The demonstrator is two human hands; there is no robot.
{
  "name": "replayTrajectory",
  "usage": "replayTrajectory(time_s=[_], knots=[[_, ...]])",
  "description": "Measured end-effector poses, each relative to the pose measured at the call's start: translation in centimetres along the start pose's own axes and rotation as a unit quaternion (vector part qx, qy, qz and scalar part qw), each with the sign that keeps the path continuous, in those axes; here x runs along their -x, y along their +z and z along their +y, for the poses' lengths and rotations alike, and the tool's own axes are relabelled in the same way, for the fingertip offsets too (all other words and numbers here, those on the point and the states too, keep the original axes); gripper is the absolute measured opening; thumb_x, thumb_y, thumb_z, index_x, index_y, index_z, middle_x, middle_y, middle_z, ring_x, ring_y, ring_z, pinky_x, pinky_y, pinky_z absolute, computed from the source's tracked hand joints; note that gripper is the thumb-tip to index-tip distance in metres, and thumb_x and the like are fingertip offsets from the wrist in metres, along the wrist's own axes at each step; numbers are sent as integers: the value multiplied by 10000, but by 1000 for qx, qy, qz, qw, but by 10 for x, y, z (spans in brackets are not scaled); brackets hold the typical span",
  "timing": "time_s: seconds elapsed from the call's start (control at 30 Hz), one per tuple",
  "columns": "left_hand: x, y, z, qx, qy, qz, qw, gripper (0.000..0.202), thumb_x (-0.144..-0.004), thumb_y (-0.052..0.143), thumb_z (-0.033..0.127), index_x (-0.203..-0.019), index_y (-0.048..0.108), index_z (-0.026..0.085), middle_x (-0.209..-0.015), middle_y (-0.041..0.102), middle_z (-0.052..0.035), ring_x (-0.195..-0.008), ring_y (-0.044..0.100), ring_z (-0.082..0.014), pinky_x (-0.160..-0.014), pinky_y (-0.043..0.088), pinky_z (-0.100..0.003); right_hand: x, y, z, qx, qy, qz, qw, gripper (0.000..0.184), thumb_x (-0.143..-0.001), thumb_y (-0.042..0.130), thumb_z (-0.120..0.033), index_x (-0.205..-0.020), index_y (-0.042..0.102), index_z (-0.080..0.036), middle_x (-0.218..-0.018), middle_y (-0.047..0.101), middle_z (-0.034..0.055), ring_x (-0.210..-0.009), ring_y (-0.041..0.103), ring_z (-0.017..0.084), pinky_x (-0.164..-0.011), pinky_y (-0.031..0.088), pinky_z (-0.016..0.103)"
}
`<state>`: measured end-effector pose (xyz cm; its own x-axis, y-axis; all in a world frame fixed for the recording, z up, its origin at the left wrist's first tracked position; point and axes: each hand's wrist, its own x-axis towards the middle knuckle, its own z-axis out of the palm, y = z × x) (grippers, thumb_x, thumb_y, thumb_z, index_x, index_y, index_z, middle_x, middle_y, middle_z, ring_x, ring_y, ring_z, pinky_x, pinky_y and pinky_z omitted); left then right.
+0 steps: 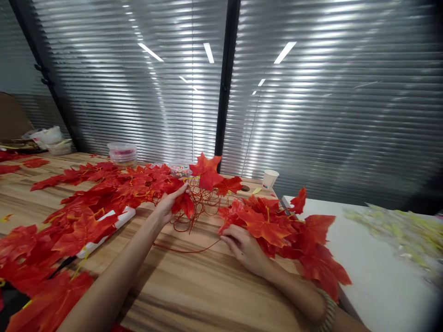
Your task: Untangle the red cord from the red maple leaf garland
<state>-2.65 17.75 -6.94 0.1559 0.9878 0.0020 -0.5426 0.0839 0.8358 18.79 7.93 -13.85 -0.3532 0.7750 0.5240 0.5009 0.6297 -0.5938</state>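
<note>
My left hand (166, 206) is raised over the table, its fingers closed on a red artificial maple leaf (207, 171) by the yellow stem. Another red leaf hangs just below those fingers. Behind them dangles a loose tangle of thin red cord (197, 203). A single red strand runs in a low curve across the wood to my right hand (244, 249), whose thumb and fingertips pinch its end. Right beside that hand lies a pile of red maple leaves (268, 223), some overhanging the table's right edge. The inner fingers of my left hand are partly hidden.
A long heap of red leaves (104, 184) covers the left side, over a white power strip (122, 216). Stacked clear tubs (122, 153), a tub of colourful beads (180, 169) and a paper cup (270, 179) stand at the back. Yellow pieces (401, 230) lie on the white table.
</note>
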Motion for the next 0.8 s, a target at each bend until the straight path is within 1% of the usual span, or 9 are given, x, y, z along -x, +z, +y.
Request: replayTrajectory(time_s=[0.1, 0.17, 0.33, 0.4, 0.5, 0.57, 0.63, 0.7, 0.8], knots=[[1, 3, -7, -18, -5, -38, 999, 155, -642, 722, 198, -732, 616, 131, -589, 615, 21, -501, 571, -77, -480, 472, -164, -1, -1, -2, 0, -5, 10, 1000, 129, -873, 437, -178, -850, 561, -152, -781, 570, 55, -743, 528, 141, -677, 425, 243], [3, 5, -11, -52, -6, -66, 996, 175, -642, 723, 225, -753, 616, 142, -603, 614, 22, -509, 569, -79, -470, 458, -166, -1, -1, -3, 0, -5, 16, 1000, 134, -874, 434, -179, -848, 563, -152, -771, 566, 53, -733, 525, 139, -668, 426, 241], [14, 13, -21, -150, -16, -116, 982, 189, -650, 712, 274, -723, 626, 121, -628, 640, -27, -551, 596, -122, -534, 476, -214, -1, -2, -6, -5, -10, 16, 1000, 156, -884, 411, -189, -862, 564, -163, -769, 566, 52, -728, 527, 142, -661, 433, 246], [19, 17, -28, -163, -28, -139, 976, 206, -645, 717, 262, -764, 634, 116, -652, 653, -41, -570, 606, -133, -574, 485, -233, -1, -2, -6, 0, -7, 20, 1000, 162, -886, 407, -198, -856, 563, -166, -774, 570, 56, -732, 533, 147, -668, 437, 252], [25, 21, -41, -167, -61, -183, 967, 274, -669, 700, 277, -894, 630, 137, -655, 660, -32, -566, 612, -137, -594, 489, -253, 0, -1, -6, 11, 6, 29, 1000, 158, -880, 415, -211, -862, 567, -171, -797, 593, 63, -754, 553, 159, -688, 446, 263], [28, 24, -48, -171, -78, -216, 958, 274, -696, 674, 313, -904, 628, 141, -657, 661, -37, -559, 611, -139, -592, 489, -262, 2, -1, -4, 10, 15, 28, 999, 160, -878, 412, -213, -892, 569, -182, -828, 617, 61, -774, 573, 164, -706, 451, 271], [30, 26, -54, -186, -85, -229, 952, 272, -702, 664, 339, -882, 632, 137, -646, 660, -39, -543, 604, -135, -582, 487, -259, 3, -1, -2, 14, 23, 32, 999, 164, -876, 409, -217, -906, 569, -192, -836, 632, 57, -776, 585, 172, -716, 456, 285], [33, 30, -57, -198, -81, -224, 951, 253, -692, 670, 354, -820, 636, 138, -619, 653, -26, -524, 592, -123, -574, 481, -246, 4, -1, -2, 27, 28, 38, 999, 166, -873, 408, -218, -891, 571, -196, -839, 638, 59, -787, 589, 182, -734, 456, 304], [37, 36, -59, -210, -57, -209, 953, 254, -694, 661, 374, -648, 617, 128, -580, 636, -20, -529, 583, -113, -589, 473, -229, 2, -3, -4, 20, 19, 38, 999, 171, -877, 402, -202, -915, 569, -198, -914, 635, 62, -864, 581, 181, -803, 438, 313]])
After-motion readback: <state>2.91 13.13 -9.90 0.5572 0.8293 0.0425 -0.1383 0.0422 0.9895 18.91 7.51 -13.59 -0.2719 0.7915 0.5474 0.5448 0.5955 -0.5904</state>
